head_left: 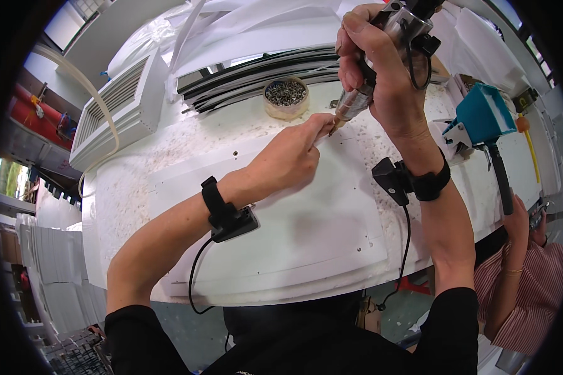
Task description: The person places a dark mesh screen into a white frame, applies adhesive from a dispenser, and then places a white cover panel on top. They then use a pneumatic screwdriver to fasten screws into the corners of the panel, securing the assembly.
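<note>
My right hand (381, 75) is wrapped round a metal-bodied power screwdriver (355, 101) with a dark grip, tilted so that its tip points down and to the left. At that tip, my left hand (289, 155) has its fingers pinched together; whatever lies between them is too small and hidden to name. Both hands are over the far edge of a flat white panel (306, 228) with small dark holes along its sides. Just beyond my left hand stands a round tub (286, 111) heaped with small metal screws.
Long dark strips (244, 81) lie behind the tub. A white louvred frame (122, 103) stands at the left beside a pale hose (100, 103). To the right is a teal tool (481, 112) with a black handle. Another person's hand (516, 222) touches that handle.
</note>
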### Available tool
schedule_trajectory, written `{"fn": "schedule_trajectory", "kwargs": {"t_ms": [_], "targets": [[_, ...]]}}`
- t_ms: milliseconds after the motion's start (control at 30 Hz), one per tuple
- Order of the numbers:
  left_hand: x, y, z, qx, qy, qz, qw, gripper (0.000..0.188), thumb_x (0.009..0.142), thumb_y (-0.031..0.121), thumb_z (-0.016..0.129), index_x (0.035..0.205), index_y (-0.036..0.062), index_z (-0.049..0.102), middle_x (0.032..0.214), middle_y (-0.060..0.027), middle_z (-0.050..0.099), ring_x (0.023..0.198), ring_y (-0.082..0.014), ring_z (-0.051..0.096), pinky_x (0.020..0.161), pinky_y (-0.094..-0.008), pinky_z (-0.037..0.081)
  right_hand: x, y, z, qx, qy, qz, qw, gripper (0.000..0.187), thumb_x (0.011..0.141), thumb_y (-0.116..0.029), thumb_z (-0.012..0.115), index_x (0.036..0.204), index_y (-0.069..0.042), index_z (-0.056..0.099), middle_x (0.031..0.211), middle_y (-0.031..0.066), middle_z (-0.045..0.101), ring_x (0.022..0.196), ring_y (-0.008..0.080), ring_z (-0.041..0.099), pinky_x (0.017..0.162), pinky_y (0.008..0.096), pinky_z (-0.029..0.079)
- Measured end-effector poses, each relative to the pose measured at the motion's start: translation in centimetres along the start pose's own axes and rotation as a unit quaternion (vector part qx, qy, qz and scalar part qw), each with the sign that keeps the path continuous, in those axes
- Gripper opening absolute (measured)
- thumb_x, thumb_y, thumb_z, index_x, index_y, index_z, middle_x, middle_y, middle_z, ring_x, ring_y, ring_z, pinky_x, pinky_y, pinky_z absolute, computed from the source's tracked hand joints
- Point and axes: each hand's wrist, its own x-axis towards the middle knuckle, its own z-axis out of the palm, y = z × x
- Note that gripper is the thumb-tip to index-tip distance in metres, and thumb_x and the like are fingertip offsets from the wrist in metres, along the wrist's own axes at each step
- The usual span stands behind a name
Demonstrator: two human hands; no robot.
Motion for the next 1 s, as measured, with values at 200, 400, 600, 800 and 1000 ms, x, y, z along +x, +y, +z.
{"fn": "schedule_trajectory", "kwargs": {"t_ms": [200,400,600,800,1000], "targets": [[-0.2,0.3,-0.3,-0.009,-0.011,-0.001,1.0,0.043,0.092,-0.004,0.044,0.135,0.0033,0.046,0.106,-0.0239,0.064,0.096,-0.0379,0.064,0.092,-0.0409,0.049,-0.3,0.3,-0.4,-0.038,-0.009,0.012,0.999,0.028,0.103,-0.023,0.062,0.081,-0.006,0.058,0.061,0.0006,0.055,0.046,0.007,0.049,0.044,0.0223,0.037],[-1.7,-0.5,-0.2,0.156,0.042,0.102,0.982,0.047,0.093,0.004,0.054,0.139,-0.003,0.048,0.119,-0.0244,0.061,0.107,-0.0388,0.061,0.099,-0.0461,0.048,-0.1,0.8,-0.2,-0.019,-0.014,0.029,0.999,0.026,0.102,-0.023,0.063,0.084,-0.006,0.058,0.064,0.0009,0.057,0.047,0.007,0.05,0.044,0.0223,0.038],[-2.6,-0.1,-0.5,0.298,0.032,0.147,0.943,0.041,0.093,0.012,0.062,0.129,-0.0067,0.061,0.125,-0.0197,0.058,0.111,-0.036,0.058,0.101,-0.044,0.046,0.2,0.9,-0.5,-0.047,-0.042,0.046,0.997,0.027,0.102,-0.025,0.063,0.085,-0.004,0.061,0.068,0.0025,0.061,0.049,0.0069,0.053,0.045,0.0218,0.04],[-1.5,0.5,-0.7,0.351,-0.037,0.136,0.926,0.04,0.091,0.011,0.063,0.125,-0.0085,0.063,0.102,-0.0142,0.058,0.096,-0.0295,0.058,0.088,-0.0397,0.049,0.4,-0.4,0.0,-0.042,-0.058,0.074,0.995,0.029,0.102,-0.027,0.064,0.088,-0.002,0.064,0.072,0.0054,0.066,0.053,0.0076,0.057,0.047,0.0222,0.043],[-1.9,0.1,0.0,0.38,-0.01,0.16,0.911,0.041,0.088,0.01,0.063,0.125,-0.0076,0.063,0.1,-0.0122,0.059,0.092,-0.0273,0.059,0.082,-0.0384,0.051,0.5,0.8,0.4,-0.047,-0.038,0.072,0.996,0.029,0.103,-0.027,0.064,0.086,-0.003,0.063,0.07,0.0046,0.065,0.053,0.0079,0.056,0.048,0.0227,0.043]]}}
